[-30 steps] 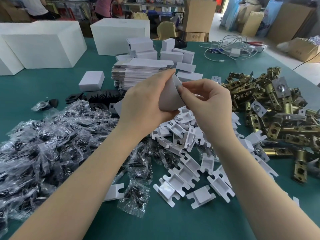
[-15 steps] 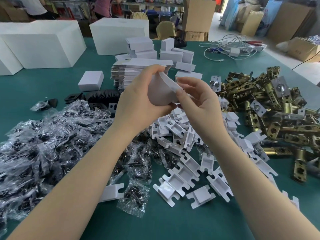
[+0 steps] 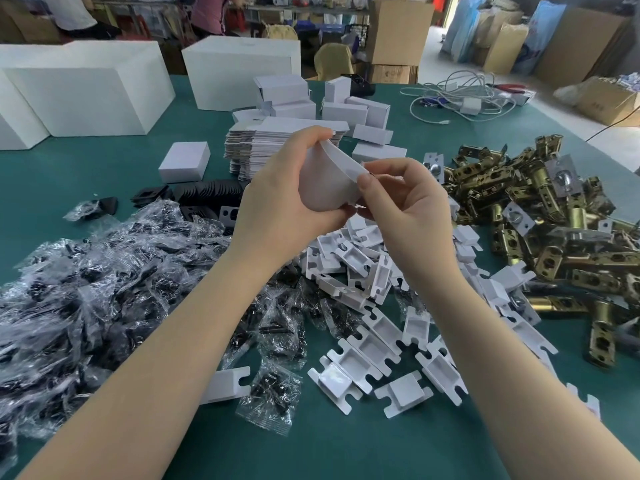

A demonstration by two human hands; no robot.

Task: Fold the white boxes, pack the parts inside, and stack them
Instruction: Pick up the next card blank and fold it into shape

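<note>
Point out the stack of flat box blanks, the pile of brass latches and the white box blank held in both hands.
stack of flat box blanks (image 3: pixel 277 133), head view, top sheet.
pile of brass latches (image 3: pixel 540 216), head view, middle of pile.
white box blank (image 3: pixel 327 183), head view, bent panel between the hands.

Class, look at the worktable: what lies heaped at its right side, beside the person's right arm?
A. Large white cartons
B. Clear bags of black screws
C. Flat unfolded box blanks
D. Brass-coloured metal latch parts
D: the brass-coloured latch parts are heaped on the right of the green table; the bagged screws lie left.
</note>
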